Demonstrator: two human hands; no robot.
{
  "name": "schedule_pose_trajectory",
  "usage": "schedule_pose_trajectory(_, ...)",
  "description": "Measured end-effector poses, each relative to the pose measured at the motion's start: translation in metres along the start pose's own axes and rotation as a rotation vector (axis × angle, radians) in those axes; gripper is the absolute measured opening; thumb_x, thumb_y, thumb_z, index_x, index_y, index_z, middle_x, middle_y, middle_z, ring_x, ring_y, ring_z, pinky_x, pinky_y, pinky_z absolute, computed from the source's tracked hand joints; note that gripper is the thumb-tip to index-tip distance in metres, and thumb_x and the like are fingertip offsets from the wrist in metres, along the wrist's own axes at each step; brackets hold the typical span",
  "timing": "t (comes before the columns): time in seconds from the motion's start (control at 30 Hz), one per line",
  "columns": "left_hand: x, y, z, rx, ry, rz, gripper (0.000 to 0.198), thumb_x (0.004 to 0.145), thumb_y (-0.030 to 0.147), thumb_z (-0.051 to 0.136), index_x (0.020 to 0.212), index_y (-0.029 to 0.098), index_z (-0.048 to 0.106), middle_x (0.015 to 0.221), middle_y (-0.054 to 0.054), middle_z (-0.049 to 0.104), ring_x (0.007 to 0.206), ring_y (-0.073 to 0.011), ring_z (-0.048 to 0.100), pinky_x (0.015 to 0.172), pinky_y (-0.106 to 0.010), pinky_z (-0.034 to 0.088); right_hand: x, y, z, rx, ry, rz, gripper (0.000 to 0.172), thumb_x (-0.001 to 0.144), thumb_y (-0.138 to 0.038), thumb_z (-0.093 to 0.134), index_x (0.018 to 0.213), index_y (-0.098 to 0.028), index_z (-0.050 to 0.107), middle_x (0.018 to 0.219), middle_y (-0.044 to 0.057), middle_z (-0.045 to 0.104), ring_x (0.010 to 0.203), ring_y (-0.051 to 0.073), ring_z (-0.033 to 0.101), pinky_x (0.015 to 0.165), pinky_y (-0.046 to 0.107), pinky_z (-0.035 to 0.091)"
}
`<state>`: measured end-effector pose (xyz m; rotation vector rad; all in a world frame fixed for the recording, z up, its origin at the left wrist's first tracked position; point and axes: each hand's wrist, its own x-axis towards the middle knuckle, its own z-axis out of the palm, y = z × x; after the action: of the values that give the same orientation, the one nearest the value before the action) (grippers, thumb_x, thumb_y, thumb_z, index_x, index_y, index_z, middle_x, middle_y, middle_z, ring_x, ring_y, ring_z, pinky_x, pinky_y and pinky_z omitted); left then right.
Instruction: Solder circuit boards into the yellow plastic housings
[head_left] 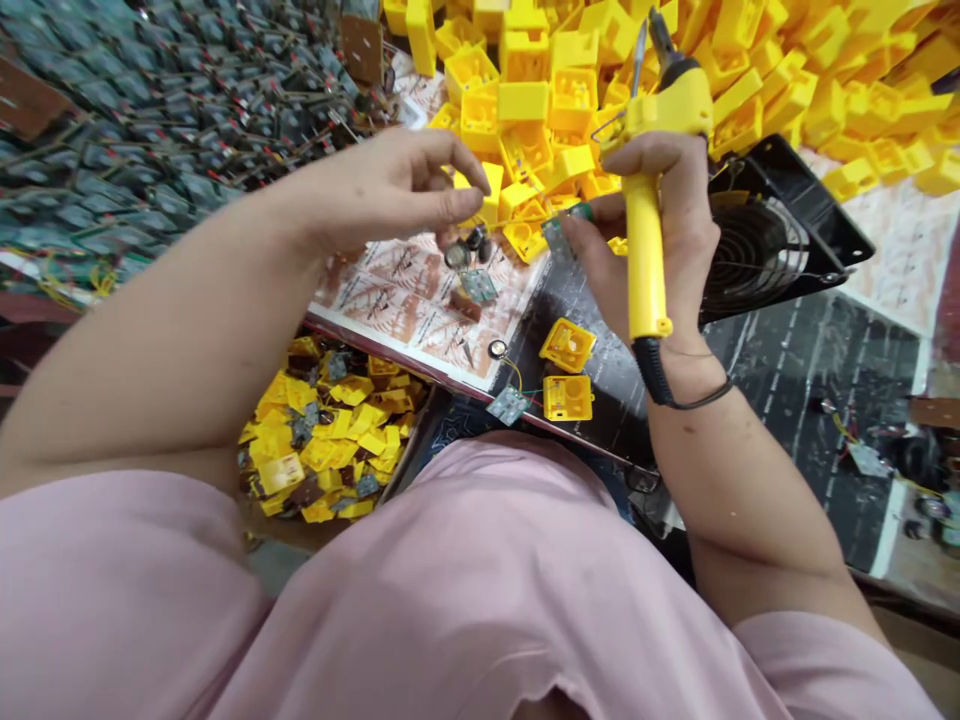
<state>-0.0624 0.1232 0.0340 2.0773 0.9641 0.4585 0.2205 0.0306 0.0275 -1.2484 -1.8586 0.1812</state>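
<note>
As your right hand (pixel 679 205) grips a yellow soldering gun (pixel 645 260) and pinches a small circuit board (pixel 556 238), your left hand (pixel 409 185) curls loosely beside small round components (pixel 457 255); whether it holds any cannot be told. Two open yellow housings (pixel 568 398) lie nearer you on the black surface (pixel 615 390), next to a wired board (pixel 509 405).

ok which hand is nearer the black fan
Right. The right hand, gripping a yellow soldering gun, is just left of the black fan in the picture; the left hand is much farther left, near the loose round parts.
</note>
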Motion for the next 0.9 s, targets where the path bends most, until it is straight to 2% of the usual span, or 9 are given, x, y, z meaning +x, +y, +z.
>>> schedule_pose_trajectory(0.07, -0.003, -0.007, -0.009, 0.162, 0.036, -0.026, 0.111, 0.076, 0.117, 0.051, 0.128, 0.021, 0.074, 0.073, 0.000, 0.066, 0.068, -0.0144, 0.053, 0.069, -0.038, 0.046, 0.000, 0.003, 0.000, -0.014, -0.016, 0.040, 0.033, 0.102, -0.023, 0.077, 0.124, -0.029, 0.053, 0.107, -0.001, 0.074, 0.093, 0.019, 0.081, 0.087, 0.032, 0.069)
schedule_pose_trajectory(0.13, -0.008, -0.014, -0.011, 0.449, 0.087, -0.042, 0.102, 0.087, 0.110, 0.043, 0.118, 0.021, 0.080, 0.079, -0.004, 0.069, 0.074, -0.0171, 0.053, 0.077, -0.041, 0.049, -0.002, 0.009, 0.001, 0.000, -0.019, 0.080, 0.037, 0.102, -0.025, 0.079, 0.127, -0.029, 0.052, 0.101, -0.001, 0.074, 0.094, 0.021, 0.082, 0.087, 0.034, 0.070)
schedule_pose_trajectory(0.27, -0.017, -0.015, 0.011, 0.733, 0.275, 0.000, 0.055, 0.109, 0.067, 0.053, 0.117, 0.023, 0.086, 0.128, -0.008, 0.080, 0.113, -0.0279, 0.063, 0.110, -0.052, 0.051, -0.008, 0.019, 0.006, 0.034, 0.017, 0.061, 0.038, 0.100, -0.026, 0.082, 0.127, -0.029, 0.055, 0.103, -0.001, 0.075, 0.092, 0.021, 0.082, 0.085, 0.034, 0.070)
schedule_pose_trajectory(0.37, -0.016, 0.002, 0.044, 0.579, 0.324, 0.105, 0.041, 0.115, 0.045, 0.051, 0.126, 0.023, 0.084, 0.136, -0.006, 0.081, 0.126, -0.0273, 0.070, 0.117, -0.051, 0.053, -0.009, 0.013, 0.004, 0.013, 0.069, -0.006, 0.038, 0.099, -0.023, 0.083, 0.125, -0.029, 0.056, 0.098, -0.004, 0.074, 0.087, 0.019, 0.081, 0.081, 0.032, 0.069)
schedule_pose_trajectory(0.47, -0.006, 0.020, 0.077, 0.299, 0.294, 0.157, 0.045, 0.118, 0.046, 0.047, 0.116, 0.022, 0.084, 0.125, -0.007, 0.085, 0.122, -0.0260, 0.078, 0.109, -0.046, 0.062, -0.011, 0.000, 0.000, 0.001, 0.087, -0.059, 0.037, 0.100, -0.022, 0.083, 0.124, -0.030, 0.055, 0.094, -0.006, 0.074, 0.083, 0.018, 0.081, 0.078, 0.030, 0.067)
schedule_pose_trajectory(0.53, 0.003, 0.031, 0.094, 0.112, 0.340, 0.124, 0.049, 0.121, 0.044, 0.041, 0.110, 0.022, 0.083, 0.124, -0.005, 0.085, 0.127, -0.0242, 0.078, 0.111, -0.045, 0.063, -0.014, -0.008, -0.003, -0.010, 0.098, -0.092, 0.034, 0.103, -0.024, 0.080, 0.124, -0.031, 0.054, 0.094, -0.007, 0.074, 0.082, 0.018, 0.082, 0.075, 0.030, 0.066)
schedule_pose_trajectory(0.63, 0.012, 0.046, 0.112, -0.138, 0.383, 0.037, 0.045, 0.121, 0.030, 0.036, 0.120, 0.023, 0.081, 0.123, -0.001, 0.085, 0.132, -0.0206, 0.077, 0.116, -0.045, 0.062, -0.023, -0.015, -0.004, -0.070, 0.090, -0.114, 0.031, 0.108, -0.032, 0.077, 0.128, -0.031, 0.053, 0.098, -0.004, 0.077, 0.082, 0.018, 0.082, 0.075, 0.032, 0.069)
schedule_pose_trajectory(0.77, 0.015, 0.056, 0.115, -0.370, 0.333, -0.066, 0.044, 0.115, 0.024, 0.040, 0.135, 0.020, 0.078, 0.128, -0.002, 0.084, 0.130, -0.0235, 0.079, 0.110, -0.044, 0.065, -0.041, -0.011, -0.008, -0.097, 0.017, -0.080, 0.033, 0.112, -0.040, 0.074, 0.134, -0.032, 0.051, 0.117, 0.002, 0.082, 0.096, 0.018, 0.084, 0.086, 0.033, 0.073)
schedule_pose_trajectory(0.9, 0.011, 0.051, 0.092, -0.384, 0.238, -0.099, 0.038, 0.109, 0.038, 0.054, 0.124, 0.019, 0.084, 0.110, -0.004, 0.085, 0.110, -0.0245, 0.083, 0.091, -0.038, 0.066, -0.065, 0.005, -0.019, 0.010, -0.065, -0.087, 0.054, 0.104, -0.057, 0.081, 0.143, -0.034, 0.052, 0.137, 0.006, 0.077, 0.120, 0.028, 0.083, 0.100, 0.043, 0.075)
